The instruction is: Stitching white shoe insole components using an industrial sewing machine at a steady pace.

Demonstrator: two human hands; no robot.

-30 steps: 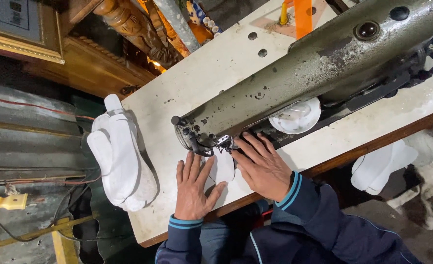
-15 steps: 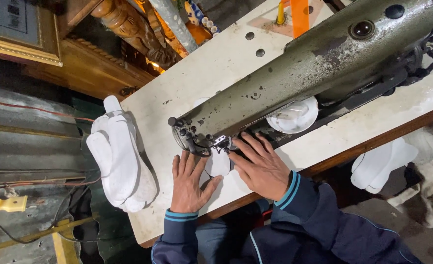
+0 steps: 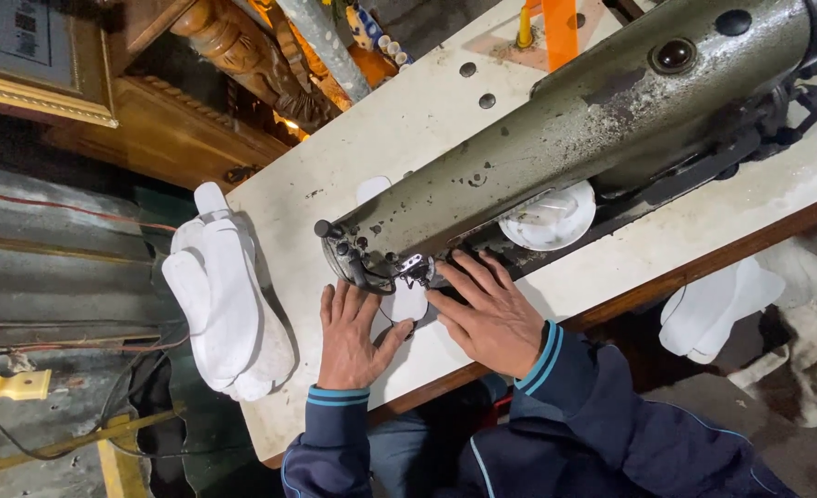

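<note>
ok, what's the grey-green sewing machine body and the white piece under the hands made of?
Grey-green sewing machine body: looks like painted cast metal, with chipped, grimy, dull finish. White piece under left hand and right hand: probably soft fabric or felt, matte and flat; cannot tell which.

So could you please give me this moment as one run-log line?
left hand flat on white piece | right hand pressing it beside needle | sewing machine above | white stack at table edge

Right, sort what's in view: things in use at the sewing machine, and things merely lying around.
In use: left hand and right hand, both flat on small white fabric piece; grey-green metal sewing machine.
Lying about: stack of white cut pieces; round white dish; yellow plug.
</note>
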